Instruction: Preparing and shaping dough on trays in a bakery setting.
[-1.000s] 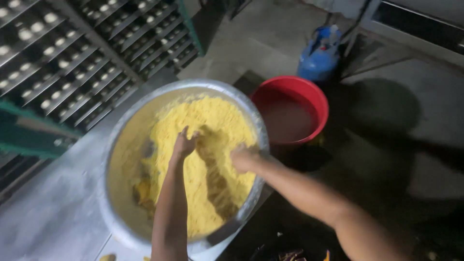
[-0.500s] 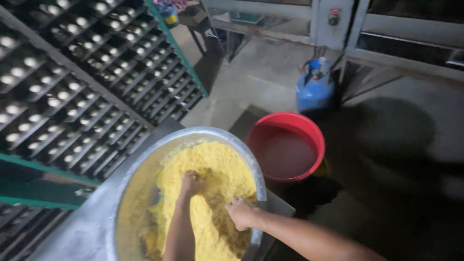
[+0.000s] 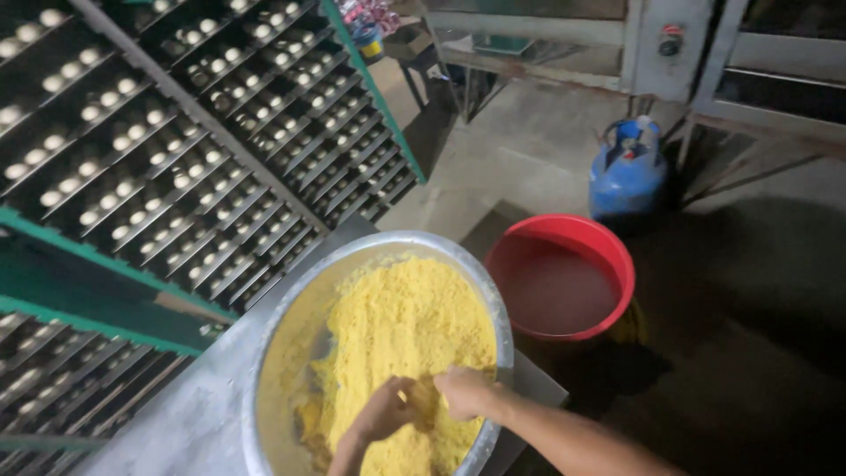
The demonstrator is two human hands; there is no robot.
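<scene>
Head view shows our left hand and right hand side by side in the yellow crumbly meal, fingers curled into it and grasping clumps. It fills a wide metal basin on a grey metal table. Just beside stands a red bucket (cloudy liquid inside), with a blue gas cylinder behind.

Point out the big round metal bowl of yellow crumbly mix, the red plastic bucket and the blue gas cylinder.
big round metal bowl (image 3: 291, 308), head view, bare inner wall on its left side
red plastic bucket (image 3: 564, 227), head view, far rim
blue gas cylinder (image 3: 627, 181), head view, middle of its body
</scene>
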